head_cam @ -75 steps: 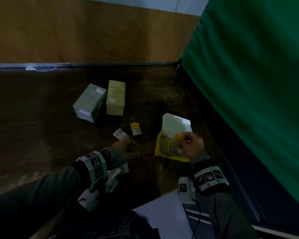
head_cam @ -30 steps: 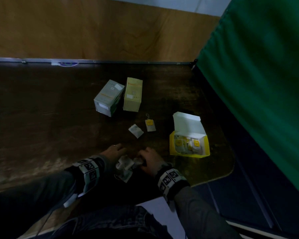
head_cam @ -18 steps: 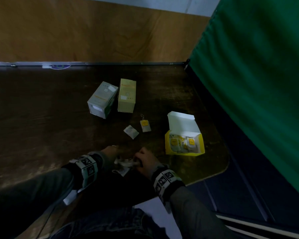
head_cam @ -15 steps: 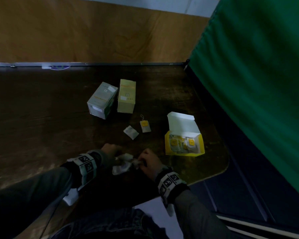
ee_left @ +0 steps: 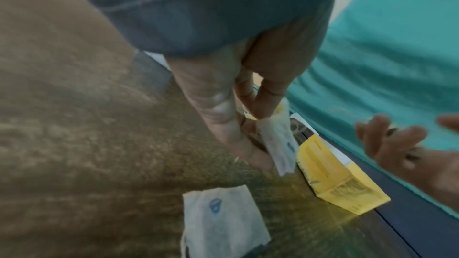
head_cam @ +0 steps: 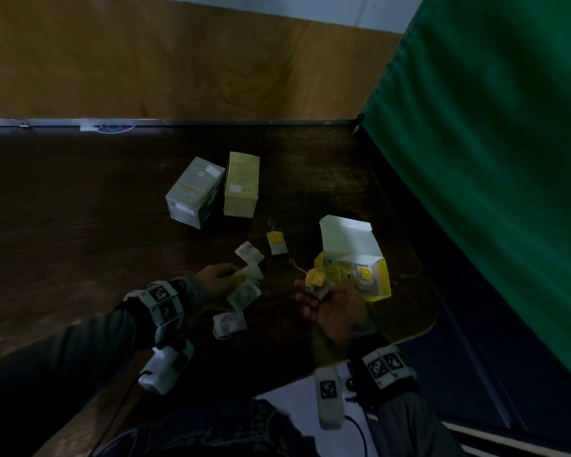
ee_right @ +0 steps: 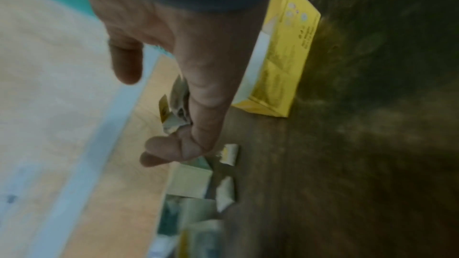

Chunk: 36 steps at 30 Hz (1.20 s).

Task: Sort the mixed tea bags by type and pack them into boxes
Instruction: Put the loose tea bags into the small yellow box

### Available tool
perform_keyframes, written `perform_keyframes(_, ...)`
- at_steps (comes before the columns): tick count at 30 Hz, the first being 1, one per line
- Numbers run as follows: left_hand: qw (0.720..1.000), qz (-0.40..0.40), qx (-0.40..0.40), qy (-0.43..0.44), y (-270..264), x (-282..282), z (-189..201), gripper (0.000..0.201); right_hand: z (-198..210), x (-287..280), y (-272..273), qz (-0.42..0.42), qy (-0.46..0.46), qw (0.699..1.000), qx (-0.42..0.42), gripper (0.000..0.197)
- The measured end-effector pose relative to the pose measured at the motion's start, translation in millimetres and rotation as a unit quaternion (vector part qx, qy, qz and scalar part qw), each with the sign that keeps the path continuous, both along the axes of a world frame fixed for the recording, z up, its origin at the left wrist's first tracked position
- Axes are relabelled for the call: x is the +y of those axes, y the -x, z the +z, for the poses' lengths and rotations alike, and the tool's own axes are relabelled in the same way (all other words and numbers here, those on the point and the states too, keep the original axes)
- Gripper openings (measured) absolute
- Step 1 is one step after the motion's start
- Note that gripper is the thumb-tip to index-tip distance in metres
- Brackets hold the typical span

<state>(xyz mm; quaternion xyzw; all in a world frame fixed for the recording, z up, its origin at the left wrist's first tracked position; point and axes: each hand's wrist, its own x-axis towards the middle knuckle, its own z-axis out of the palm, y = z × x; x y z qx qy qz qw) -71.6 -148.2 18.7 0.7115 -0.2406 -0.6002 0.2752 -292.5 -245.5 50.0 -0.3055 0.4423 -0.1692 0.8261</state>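
My right hand (head_cam: 310,291) pinches a tea bag with a yellow tag (head_cam: 315,280), its string trailing, just left of the open yellow box (head_cam: 381,285). In the right wrist view thumb and fingers pinch that bag (ee_right: 175,111) beside the yellow box (ee_right: 280,66). My left hand (head_cam: 234,278) holds a white tea bag (head_cam: 253,272) with a blue mark; the left wrist view shows the pinched white bag (ee_left: 278,144). More white bags (head_cam: 243,293) lie under and beside the left hand, one nearer me (head_cam: 229,321). The yellow box holds several yellow-tag bags.
A closed grey-green box (head_cam: 193,192) and a pale yellow box (head_cam: 241,184) stand side by side further back. One yellow-tag bag (head_cam: 276,242) and one white bag (head_cam: 248,252) lie loose between them and my hands. A green curtain (head_cam: 491,159) hangs along the dark table's right edge.
Both hands were together on the pile of bags. Now the right hand has moved right toward the yellow box with a yellow-tag bag, and the left hand has lifted a white bag.
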Motion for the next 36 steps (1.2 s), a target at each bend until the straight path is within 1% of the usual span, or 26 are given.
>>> perform_keyframes(1,1.0,0.015,0.012,-0.005,1.1,-0.7,-0.5,0.015,3.3,-1.8,-0.2,-0.006,-0.001,1.0,0.001,0.048)
perform_keyframes(3,0.998,0.047,0.039,-0.002,1.2,-1.5,-3.8,0.015,6.5,-5.0,1.3,-0.017,0.018,1.0,0.012,0.023)
perform_keyframes(4,0.997,0.062,0.05,0.0,0.7,-0.8,-5.5,0.017,9.0,-6.3,1.3,-0.029,0.034,0.999,0.026,0.021)
perform_keyframes(6,0.995,0.08,0.054,-0.007,-0.9,-0.1,-9.3,0.017,8.1,-12.7,6.3,-0.018,0.088,0.994,0.061,0.019)
perform_keyframes(8,0.996,0.081,0.037,-0.018,-2.2,0.2,-10.3,0.011,7.9,-22.7,14.7,0.0,0.169,0.977,0.127,0.013)
perform_keyframes(9,0.997,0.069,0.019,-0.026,-2.4,-0.3,-9.7,0.015,9.1,-31.1,20.5,0.022,0.233,0.953,0.193,0.011)
perform_keyframes(10,0.999,0.043,-0.005,-0.032,-2.9,-0.7,-9.5,0.021,11.0,-39.4,26.5,0.055,0.299,0.915,0.265,0.01)
perform_keyframes(11,0.999,0.0,-0.042,-0.034,-2.6,-1.2,-8.0,0.024,13.0,-47.6,32.6,0.075,0.349,0.872,0.334,0.011)
perform_keyframes(12,0.995,-0.043,-0.081,-0.03,-1.9,-1.9,-6.1,0.026,15.7,-54.4,37.2,0.079,0.37,0.841,0.387,0.013)
perform_keyframes(13,0.99,-0.079,-0.114,-0.023,-0.5,-2.8,-4.0,0.028,15.5,-61.0,41.1,0.066,0.373,0.829,0.412,0.017)
perform_keyframes(14,0.984,-0.111,-0.143,-0.011,1.3,-4.1,-4.1,0.029,13.8,-66.8,43.0,0.058,0.367,0.823,0.43,0.022)
perform_keyframes(16,0.962,-0.186,-0.2,0.008,7.4,-6.5,-3.1,0.035,6.0,-75.5,40.5,0.042,0.331,0.832,0.444,0.029)
perform_keyframes(18,0.932,-0.262,-0.248,0.026,13.9,-9.0,-4.1,0.042,-5.2,-80.6,35.7,0.002,0.253,0.88,0.402,0.032)
perform_keyframes(19,0.919,-0.293,-0.263,0.029,16.5,-9.8,-4.3,0.046,-11.1,-82.5,33.6,-0.024,0.228,0.895,0.384,0.031)
perform_keyframes(20,0.908,-0.317,-0.273,0.033,18.1,-10.6,-4.5,0.049,-13.5,-82.6,31.3,-0.032,0.228,0.894,0.384,0.03)
perform_keyframes(21,0.899,-0.334,-0.28,0.035,19.1,-10.8,-3.5,0.05,-12.5,-81.9,30.0,-0.013,0.25,0.876,0.413,0.031)
perform_keyframes(22,0.893,-0.346,-0.286,0.043,19.2,-10.9,-3.0,0.051,-10.4,-80.8,28.9,0.023,0.275,0.846,0.457,0.034)
perform_keyframes(23,0.888,-0.354,-0.289,0.046,19.0,-10.5,-2.0,0.051,-7.2,-78.8,27.8,0.053,0.303,0.809,0.5,0.038)
perform_keyframes(24,0.885,-0.36,-0.292,0.048,17.6,-10.1,-3.3,0.05,-3.2,-76.3,27.7,0.066,0.33,0.781,0.526,0.041)
perform_keyframes(25,0.882,-0.364,-0.297,0.046,16.0,-8.9,-3.6,0.049,1.1,-72.9,27.5,0.068,0.356,0.763,0.535,0.042)
perform_keyframes(26,0.879,-0.366,-0.303,0.046,12.9,-6.2,-5.9,0.047,3.3,-68.6,26.5,0.061,0.384,0.755,0.528,0.041)
perform_keyframes(28,0.879,-0.36,-0.31,0.035,6.2,0.7,-10.1,0.049,3.5,-58.4,20.9,0.043,0.435,0.76,0.481,0.032)
perform_keyframes(30,0.884,-0.351,-0.308,0.019,0.8,9.6,-15.3,0.056,-2.5,-43.8,12.1,0.067,0.48,0.762,0.429,0.023)
perform_keyframes(31,0.886,-0.35,-0.306,0.008,-0.4,13.9,-16.2,0.06,-6.2,-35.7,5.9,0.097,0.5,0.758,0.407,0.02)
perform_keyframes(33,0.886,-0.353,-0.3,-0.013,-0.9,20.7,-18.4,0.068,-15.6,-18.8,-8.9,0.197,0.513,0.743,0.381,0.021)
perform_keyframes(36,0.884,-0.361,-0.296,-0.022,2.3,24.2,-18.7,0.071,-37.5,-1.3,-31.2,0.354,0.517,0.707,0.327,0.032)
